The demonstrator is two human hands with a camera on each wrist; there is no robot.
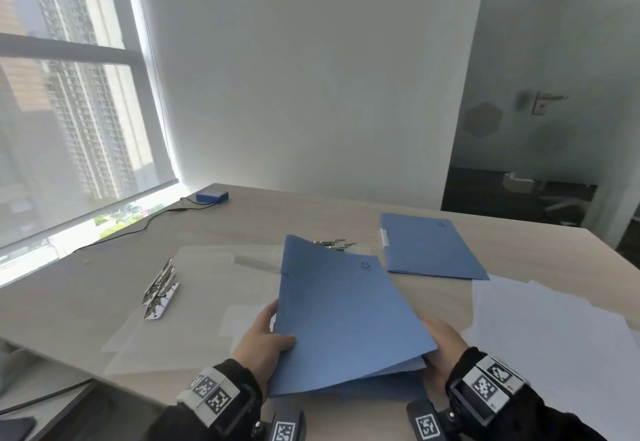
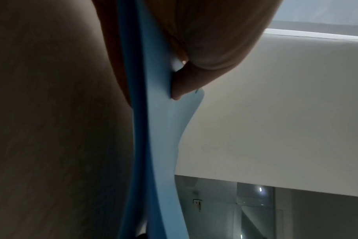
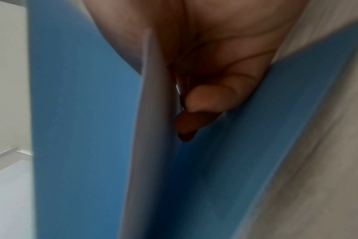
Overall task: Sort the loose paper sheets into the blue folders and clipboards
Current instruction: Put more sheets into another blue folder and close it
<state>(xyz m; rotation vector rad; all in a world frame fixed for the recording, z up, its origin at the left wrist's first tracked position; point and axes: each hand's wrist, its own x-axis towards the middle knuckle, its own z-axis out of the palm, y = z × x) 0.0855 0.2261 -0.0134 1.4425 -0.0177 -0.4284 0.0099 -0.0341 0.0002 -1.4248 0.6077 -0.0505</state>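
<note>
**K:** Holding status? Where's the folder?

**R:** Blue folder (image 1: 343, 316) is in both hands, lifted off the table (image 1: 86, 302) at its near edge. Long axis runs from the near-right corner away toward far-left; the far end is tilted up, the near end low by the wrists.

**K:** Grip?

**R:** Left hand (image 1: 265, 338) pinches the left long edge, thumb on top of the cover, fingers underneath. Right hand (image 1: 441, 347) holds the near-right corner; the right wrist view shows its fingers (image 3: 210, 100) curled between the white sheet (image 3: 153, 129) inside and the lower cover. Covers are slightly parted at that corner.

**K:** What's around it?

**R:** Second blue folder (image 1: 429, 246) lies flat and closed, far right, well apart from the held one. Loose paper sheets (image 1: 554, 329) are spread just right of the right hand. On the left, clear clipboards (image 1: 207, 284) lie flat, their metal clips (image 1: 161, 291) stacked along the left side. More metal clips (image 1: 334, 243) show just past the folder's far edge.

**K:** Room to move?

**R:** Bare table beyond the clipboards toward the window (image 1: 69, 111). Small blue box (image 1: 212, 195) with a black cable (image 1: 138, 229) sits at the far-left corner.
</note>
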